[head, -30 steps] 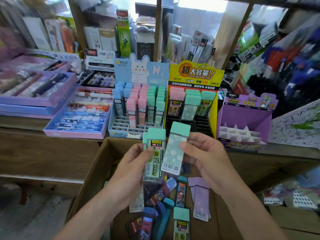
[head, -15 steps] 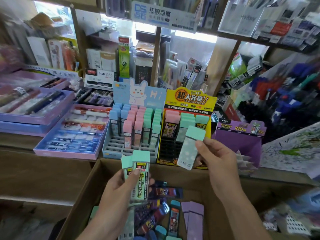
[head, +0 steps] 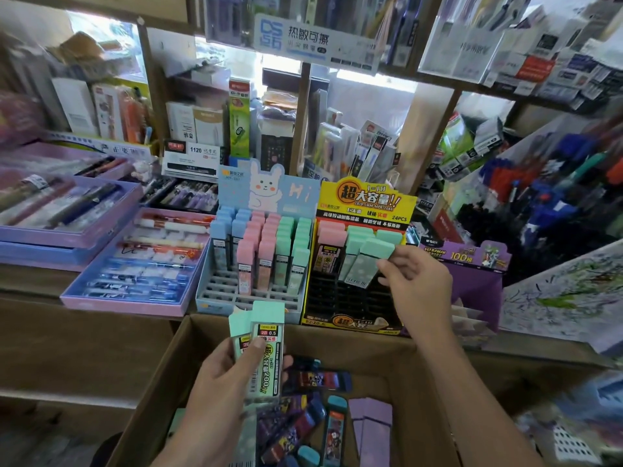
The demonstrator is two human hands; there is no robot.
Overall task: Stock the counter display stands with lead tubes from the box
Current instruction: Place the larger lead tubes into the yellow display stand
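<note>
My right hand (head: 413, 281) pinches a mint-green lead tube (head: 369, 262) and holds it tilted over the black slots of the yellow display stand (head: 367, 200), beside several pink and green tubes standing there. Over the open cardboard box (head: 404, 362), my left hand (head: 226, 382) grips two mint-green lead tubes (head: 266, 345) upright. Loose tubes in dark, teal and purple (head: 317, 412) lie in the box. To the left of the yellow stand is a blue bunny display stand (head: 266, 187) with rows of blue, pink and green tubes.
A purple display stand (head: 472, 281) sits right of the yellow one. Purple trays of pens (head: 141, 261) fill the counter's left side. Packed shelves rise behind the stands, and a bin of pens stands at the far right.
My right hand has carried its green tube up and forward from the box to the yellow stand's slots. My left hand has stayed over the box with its two tubes.
</note>
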